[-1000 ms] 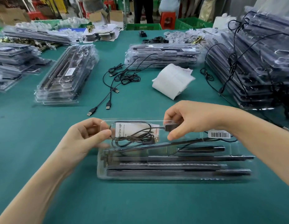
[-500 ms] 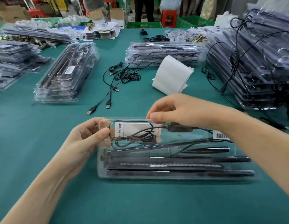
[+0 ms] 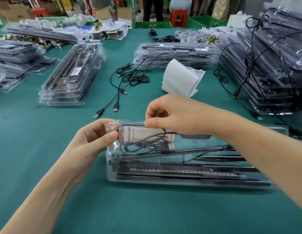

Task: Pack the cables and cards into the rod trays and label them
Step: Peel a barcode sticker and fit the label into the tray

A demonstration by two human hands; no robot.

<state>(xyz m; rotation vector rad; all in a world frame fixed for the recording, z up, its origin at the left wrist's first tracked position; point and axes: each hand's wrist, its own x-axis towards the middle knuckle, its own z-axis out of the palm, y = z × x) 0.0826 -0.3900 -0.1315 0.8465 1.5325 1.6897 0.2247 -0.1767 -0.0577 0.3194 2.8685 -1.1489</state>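
Note:
A clear plastic rod tray [image 3: 189, 180] lies in front of me on the green table, holding long black rods [image 3: 180, 171]. In its upper left compartment a white card [image 3: 147, 135] lies under a coiled black cable [image 3: 143, 146]. My left hand [image 3: 89, 142] grips the tray's left end, thumb on top. My right hand [image 3: 170, 114] reaches over the tray's far edge, fingers curled, pinching at the cable and the card's top edge. What its fingertips pinch is partly hidden.
Loose black USB cables [image 3: 130, 80] and a curled white label sheet [image 3: 180, 78] lie beyond the tray. Stacks of packed trays stand at the left [image 3: 70, 76], back centre [image 3: 172, 54] and right [image 3: 268, 65]. A person stands behind the table.
My right hand has moved left along the tray's far edge, from the black cable box to the card's top edge. The left hand kept its hold. The label sheet has curled up.

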